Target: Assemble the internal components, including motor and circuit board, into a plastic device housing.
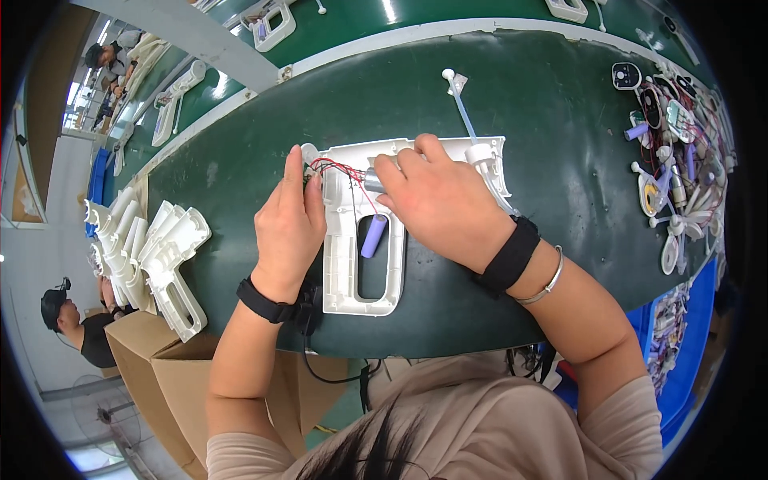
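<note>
White plastic gun-shaped housing half [364, 240] lying open side up on the dark green work surface [544, 160], near its front edge, barrel end to the right, handle pointing toward the person. Pinned at its upper left corner by the left hand [288, 224]: fingers held together and pressed down edgewise on the shell's rim beside a bundle of red wires [340, 170]. Right hand [436, 200] laid across the barrel section, fingertips curled and pinching a small silvery cylindrical part [373, 181] down into the shell, just where the red wires end. Purple cylindrical cell [373, 235] resting aslant in the handle cavity, just below the right hand's thumb side. White round fitting [480, 154] with a thin pale tube [462, 112] sticking out at the shell's right end, tube running up and away over the green surface. Black wristbands on both wrists, a thin silver bangle [548, 282] on the right forearm as well.

Further left, a stack of matching white housing halves [152, 256] piled at the surface's edge above brown cardboard boxes [168, 360]. Far right, a heap of small parts [676, 160]: white pieces, purple cells, wires, well apart from both hands. Blue bin [688, 352] below that heap. Another person [72, 320] in dark clothing at lower left, a second one far off at upper left.
</note>
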Demonstrator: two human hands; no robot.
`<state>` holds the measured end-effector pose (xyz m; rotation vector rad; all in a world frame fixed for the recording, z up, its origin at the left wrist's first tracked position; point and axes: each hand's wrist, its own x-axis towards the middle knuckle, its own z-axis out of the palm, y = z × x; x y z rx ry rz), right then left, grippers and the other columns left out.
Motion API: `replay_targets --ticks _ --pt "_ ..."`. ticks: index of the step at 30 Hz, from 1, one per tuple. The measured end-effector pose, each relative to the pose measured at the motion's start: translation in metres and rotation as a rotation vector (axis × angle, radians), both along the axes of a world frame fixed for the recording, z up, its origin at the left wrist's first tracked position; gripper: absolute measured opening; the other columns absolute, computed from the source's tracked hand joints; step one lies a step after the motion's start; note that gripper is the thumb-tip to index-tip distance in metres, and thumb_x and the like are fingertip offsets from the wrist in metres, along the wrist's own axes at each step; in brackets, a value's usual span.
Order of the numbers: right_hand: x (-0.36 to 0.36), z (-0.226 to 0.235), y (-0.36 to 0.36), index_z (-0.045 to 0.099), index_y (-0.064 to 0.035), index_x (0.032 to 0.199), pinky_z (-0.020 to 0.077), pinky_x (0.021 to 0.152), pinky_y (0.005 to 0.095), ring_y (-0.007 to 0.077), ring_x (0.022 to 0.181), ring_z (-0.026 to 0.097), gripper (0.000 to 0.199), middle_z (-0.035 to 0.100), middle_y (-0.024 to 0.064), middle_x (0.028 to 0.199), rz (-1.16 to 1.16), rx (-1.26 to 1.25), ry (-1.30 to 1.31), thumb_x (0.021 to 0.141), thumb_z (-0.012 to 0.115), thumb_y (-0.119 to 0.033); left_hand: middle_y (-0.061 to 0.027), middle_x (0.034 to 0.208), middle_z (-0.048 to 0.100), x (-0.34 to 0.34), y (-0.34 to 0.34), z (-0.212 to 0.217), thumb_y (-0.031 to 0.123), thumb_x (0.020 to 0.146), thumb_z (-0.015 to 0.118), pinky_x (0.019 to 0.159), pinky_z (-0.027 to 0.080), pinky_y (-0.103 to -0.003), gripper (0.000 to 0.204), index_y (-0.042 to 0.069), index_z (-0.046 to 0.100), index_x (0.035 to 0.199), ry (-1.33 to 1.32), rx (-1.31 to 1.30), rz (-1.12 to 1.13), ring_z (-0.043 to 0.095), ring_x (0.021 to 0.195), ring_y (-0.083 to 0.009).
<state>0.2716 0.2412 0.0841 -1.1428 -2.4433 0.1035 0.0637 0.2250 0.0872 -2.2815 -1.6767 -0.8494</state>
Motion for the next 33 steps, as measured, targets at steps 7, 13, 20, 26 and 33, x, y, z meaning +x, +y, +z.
replay_targets --ticks 7,13,20,26,33 --pt "-0.001 -0.007 0.004 0.054 -0.0039 0.082 0.0511 0.046 0.0275 0.0199 0.08 0.056 0.014 0.056 0.0055 0.073 0.002 0.148 0.117 0.079 0.062 -0.015 -0.0151 0.07 0.061 -0.009 -0.007 0.005 0.008 0.089 0.063 0.053 0.047 -0.035 0.046 -0.003 0.049 0.131 0.08 -0.138 0.009 0.06 0.056 -0.0274" --pt "0.001 -0.01 0.006 0.055 -0.004 0.082 0.0525 0.049 0.0278 0.0209 0.081 0.056 0.013 0.056 0.0064 0.074 0.051 0.133 0.174 0.078 0.062 -0.014 -0.0159 0.07 0.063 -0.019 -0.011 0.003 0.011 0.088 0.064 0.053 0.049 -0.035 0.049 -0.003 0.048 0.132 0.087 -0.155 -0.026 0.063 0.059 -0.029" --pt "0.001 -0.012 0.006 0.054 -0.0051 0.08 0.0529 0.051 0.0283 0.021 0.081 0.056 0.011 0.057 0.0059 0.073 0.023 0.141 0.205 0.075 0.062 -0.012 -0.0153 0.073 0.064 -0.01 -0.01 0.003 0.01 0.087 0.066 0.053 0.049 -0.033 0.051 -0.002 0.047 0.133 0.106 -0.196 0.011 0.063 0.059 -0.0256" --pt "0.001 -0.014 0.006 0.054 -0.0053 0.078 0.0533 0.05 0.0281 0.0207 0.081 0.057 0.01 0.057 0.0059 0.071 0.021 0.13 0.204 0.075 0.061 -0.011 -0.0169 0.077 0.065 -0.004 -0.016 0.004 0.008 0.087 0.065 0.054 0.049 -0.033 0.05 -0.003 0.047 0.132 0.115 -0.116 0.047 0.063 0.06 -0.0253" --pt "0.0 -0.012 0.006 0.055 -0.0051 0.078 0.0539 0.05 0.0288 0.0206 0.082 0.057 0.009 0.057 0.0057 0.071 0.011 0.137 0.189 0.076 0.061 -0.012 -0.0183 0.085 0.066 -0.012 -0.015 0.001 0.004 0.088 0.062 0.062 0.051 -0.031 0.052 -0.003 0.043 0.136 -0.003 -0.23 -0.045 0.065 0.067 -0.0251"
